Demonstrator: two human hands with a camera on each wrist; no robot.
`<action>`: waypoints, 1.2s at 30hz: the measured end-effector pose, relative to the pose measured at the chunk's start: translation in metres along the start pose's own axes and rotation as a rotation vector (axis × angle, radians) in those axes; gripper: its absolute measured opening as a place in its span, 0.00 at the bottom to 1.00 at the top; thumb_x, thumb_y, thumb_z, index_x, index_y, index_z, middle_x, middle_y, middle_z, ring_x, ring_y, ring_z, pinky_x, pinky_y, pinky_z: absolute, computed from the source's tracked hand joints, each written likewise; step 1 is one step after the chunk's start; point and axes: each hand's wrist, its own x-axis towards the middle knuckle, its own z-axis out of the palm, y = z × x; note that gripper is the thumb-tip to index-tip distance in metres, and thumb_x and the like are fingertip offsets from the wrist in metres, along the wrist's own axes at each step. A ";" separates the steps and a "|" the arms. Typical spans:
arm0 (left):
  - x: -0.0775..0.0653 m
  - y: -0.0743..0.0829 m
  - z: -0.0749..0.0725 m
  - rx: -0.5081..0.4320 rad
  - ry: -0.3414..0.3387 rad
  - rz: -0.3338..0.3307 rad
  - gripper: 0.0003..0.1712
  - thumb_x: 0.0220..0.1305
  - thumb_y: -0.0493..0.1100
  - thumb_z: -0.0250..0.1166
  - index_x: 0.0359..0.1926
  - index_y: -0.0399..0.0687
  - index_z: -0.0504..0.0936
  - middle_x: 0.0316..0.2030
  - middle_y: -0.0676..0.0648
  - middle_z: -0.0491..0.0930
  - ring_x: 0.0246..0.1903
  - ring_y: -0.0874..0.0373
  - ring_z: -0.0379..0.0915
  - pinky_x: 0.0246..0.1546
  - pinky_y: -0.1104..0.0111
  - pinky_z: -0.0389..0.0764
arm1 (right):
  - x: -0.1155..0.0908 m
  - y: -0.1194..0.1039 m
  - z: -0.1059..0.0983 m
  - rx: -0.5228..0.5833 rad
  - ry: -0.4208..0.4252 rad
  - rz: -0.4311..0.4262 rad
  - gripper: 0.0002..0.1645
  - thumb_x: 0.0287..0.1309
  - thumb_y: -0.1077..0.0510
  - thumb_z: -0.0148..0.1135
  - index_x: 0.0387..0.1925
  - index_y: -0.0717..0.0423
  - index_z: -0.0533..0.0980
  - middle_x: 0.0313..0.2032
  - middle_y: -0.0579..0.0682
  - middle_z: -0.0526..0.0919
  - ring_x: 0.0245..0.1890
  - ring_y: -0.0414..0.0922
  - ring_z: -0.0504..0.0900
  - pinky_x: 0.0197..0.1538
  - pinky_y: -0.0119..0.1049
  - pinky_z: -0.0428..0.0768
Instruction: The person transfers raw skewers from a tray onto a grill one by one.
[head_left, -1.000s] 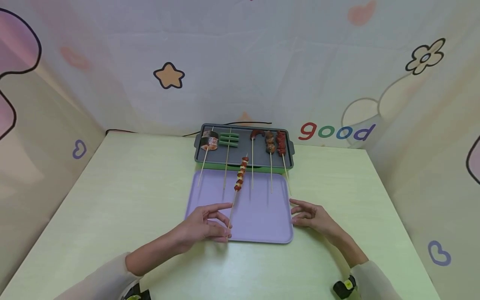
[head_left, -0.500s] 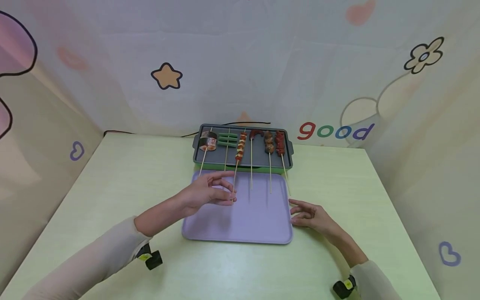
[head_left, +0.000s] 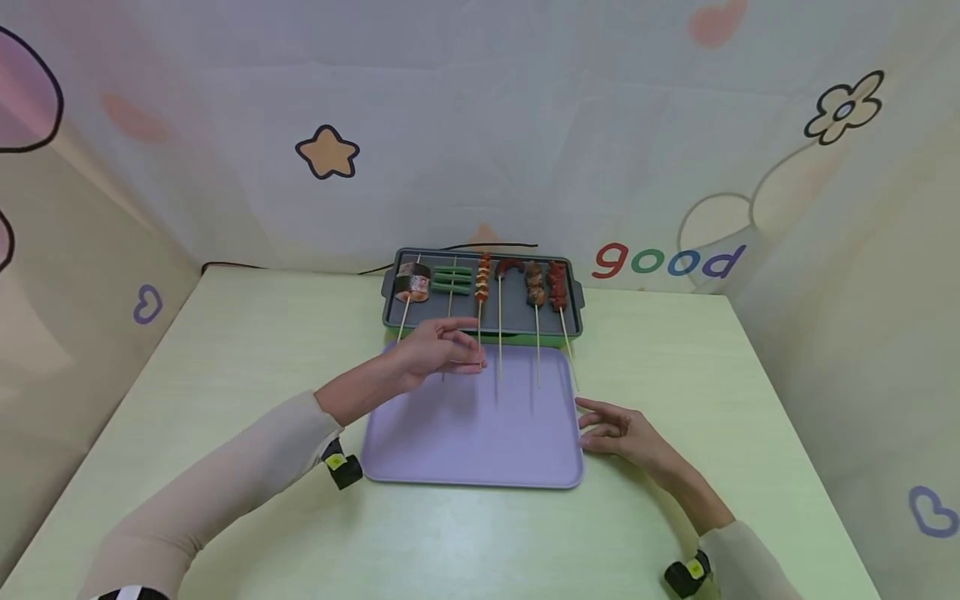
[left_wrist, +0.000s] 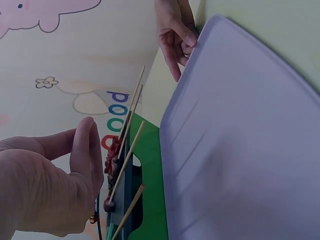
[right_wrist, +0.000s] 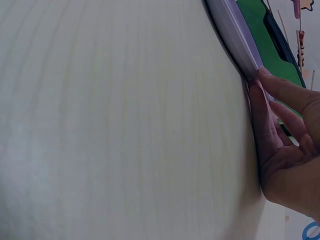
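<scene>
My left hand (head_left: 446,347) pinches the lower stick of a skewer (head_left: 482,279) threaded with red and pale pieces. The skewer's top lies over the dark grill pan (head_left: 517,315), between a green-vegetable skewer (head_left: 452,280) and a curled reddish skewer (head_left: 510,265). In the left wrist view, that hand (left_wrist: 55,185) hides most of the stick. The right hand (head_left: 626,433) touches the right edge of the lilac tray (head_left: 510,442) with its fingers extended; in the right wrist view its fingertips (right_wrist: 262,72) meet the rim.
Also on the pan are a sushi-like skewer (head_left: 413,282), a brown meat skewer (head_left: 536,285) and a red meat skewer (head_left: 557,287). Their sticks overhang the tray's far part. A black cord (head_left: 232,265) runs along the back of the pale table (head_left: 262,358).
My left hand has moved forward with the red-and-pale skewer, carrying its top from over the tray to the grill pan between the others. The right hand has stayed at the tray's edge.
</scene>
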 end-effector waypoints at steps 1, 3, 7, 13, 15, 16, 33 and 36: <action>0.003 0.000 0.000 -0.006 0.004 -0.007 0.39 0.68 0.25 0.60 0.78 0.40 0.59 0.34 0.51 0.83 0.41 0.57 0.87 0.48 0.66 0.86 | 0.000 0.000 0.000 0.001 0.000 -0.001 0.42 0.65 0.62 0.67 0.76 0.65 0.60 0.51 0.49 0.82 0.45 0.32 0.85 0.51 0.27 0.83; 0.009 0.000 0.000 -0.013 0.008 -0.018 0.40 0.68 0.24 0.60 0.78 0.40 0.59 0.34 0.51 0.83 0.41 0.57 0.87 0.47 0.67 0.86 | 0.000 0.000 0.000 0.007 0.000 -0.004 0.42 0.65 0.62 0.67 0.75 0.66 0.60 0.51 0.48 0.82 0.45 0.32 0.86 0.51 0.27 0.84; 0.015 -0.001 0.001 -0.002 0.016 -0.032 0.39 0.68 0.24 0.59 0.78 0.40 0.60 0.33 0.51 0.83 0.39 0.57 0.86 0.45 0.68 0.87 | -0.001 0.000 0.000 0.009 -0.006 -0.014 0.42 0.66 0.62 0.67 0.75 0.67 0.60 0.51 0.47 0.83 0.45 0.32 0.86 0.51 0.27 0.84; 0.018 -0.004 0.003 0.028 0.022 -0.033 0.38 0.67 0.22 0.59 0.77 0.37 0.60 0.32 0.50 0.82 0.41 0.54 0.86 0.44 0.67 0.87 | -0.002 -0.001 -0.001 0.028 -0.013 -0.021 0.41 0.67 0.64 0.65 0.75 0.69 0.59 0.51 0.51 0.83 0.45 0.31 0.86 0.51 0.26 0.83; 0.018 -0.005 0.003 0.032 0.031 -0.030 0.39 0.67 0.22 0.59 0.77 0.37 0.60 0.31 0.49 0.82 0.40 0.53 0.87 0.43 0.66 0.88 | -0.002 -0.002 -0.001 0.028 -0.015 -0.022 0.41 0.67 0.65 0.65 0.75 0.69 0.58 0.52 0.53 0.82 0.45 0.31 0.86 0.51 0.26 0.83; 0.018 -0.005 0.004 0.034 0.035 -0.027 0.39 0.67 0.22 0.59 0.76 0.37 0.61 0.31 0.49 0.81 0.40 0.53 0.87 0.43 0.66 0.88 | -0.002 -0.002 0.000 0.027 -0.015 -0.022 0.41 0.67 0.65 0.65 0.75 0.69 0.58 0.53 0.54 0.82 0.45 0.31 0.86 0.51 0.26 0.83; 0.015 -0.007 0.008 0.189 0.059 0.013 0.41 0.65 0.24 0.63 0.76 0.37 0.61 0.37 0.44 0.81 0.32 0.59 0.86 0.45 0.62 0.88 | -0.004 -0.004 0.001 -0.002 -0.002 -0.019 0.40 0.67 0.64 0.64 0.75 0.68 0.60 0.56 0.64 0.80 0.45 0.32 0.85 0.51 0.26 0.83; 0.012 -0.007 0.006 0.227 0.054 0.005 0.40 0.65 0.25 0.64 0.76 0.37 0.61 0.40 0.41 0.82 0.32 0.59 0.86 0.49 0.59 0.87 | -0.004 -0.005 0.001 0.000 -0.001 -0.015 0.40 0.67 0.63 0.65 0.75 0.68 0.60 0.56 0.65 0.80 0.45 0.32 0.85 0.51 0.26 0.83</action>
